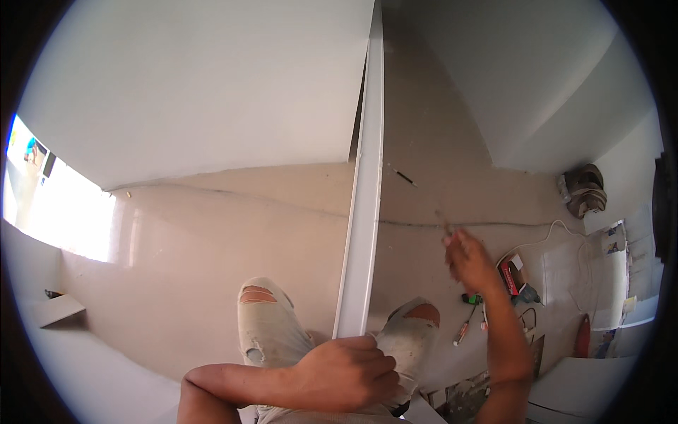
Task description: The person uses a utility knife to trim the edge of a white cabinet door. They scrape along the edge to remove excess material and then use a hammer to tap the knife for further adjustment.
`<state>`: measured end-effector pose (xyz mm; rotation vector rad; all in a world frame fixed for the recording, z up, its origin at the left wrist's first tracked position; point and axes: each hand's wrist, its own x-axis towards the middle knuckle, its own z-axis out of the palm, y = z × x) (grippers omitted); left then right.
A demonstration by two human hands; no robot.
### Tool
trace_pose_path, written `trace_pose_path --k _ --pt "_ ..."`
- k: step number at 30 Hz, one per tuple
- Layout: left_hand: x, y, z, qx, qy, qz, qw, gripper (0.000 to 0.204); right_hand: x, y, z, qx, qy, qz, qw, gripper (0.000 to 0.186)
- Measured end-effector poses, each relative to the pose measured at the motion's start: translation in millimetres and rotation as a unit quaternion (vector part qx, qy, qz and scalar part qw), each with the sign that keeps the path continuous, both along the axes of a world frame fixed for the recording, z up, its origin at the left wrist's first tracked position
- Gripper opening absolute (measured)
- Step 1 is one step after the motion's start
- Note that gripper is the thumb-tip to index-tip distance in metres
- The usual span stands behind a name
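Note:
A long white strip runs from my lap away from me between my knees. My left hand has its fingers wrapped over its near end. To the right of the strip, my right hand is raised with fingers closed on a thin tool, blurred and too faint to name. A dark pen-like item lies on the floor beyond it.
A red box, cables, small tools and dark boards lie at my right. A dark bundle sits by the right wall. A white panel stands at the back left; a small board lies far left.

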<state>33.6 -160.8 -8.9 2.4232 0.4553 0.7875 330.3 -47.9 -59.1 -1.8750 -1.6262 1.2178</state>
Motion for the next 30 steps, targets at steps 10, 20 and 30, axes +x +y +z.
trace_pose_path --k 10,20,30 --pt "28.4 -30.5 17.5 -0.145 0.223 0.09 0.96 0.016 12.0 -224.4 -1.6 -0.338 0.148 -0.228 0.901 0.047" --pt "36.5 -16.8 28.9 -0.223 0.169 0.371 0.886 0.037 -16.1 -187.2 84.6 -0.272 0.092 -0.099 0.953 0.051" --pt "26.4 49.9 40.2 -0.393 0.134 0.452 0.79 0.073 -87.6 -60.7 108.5 -0.074 -0.157 0.034 0.984 0.045"
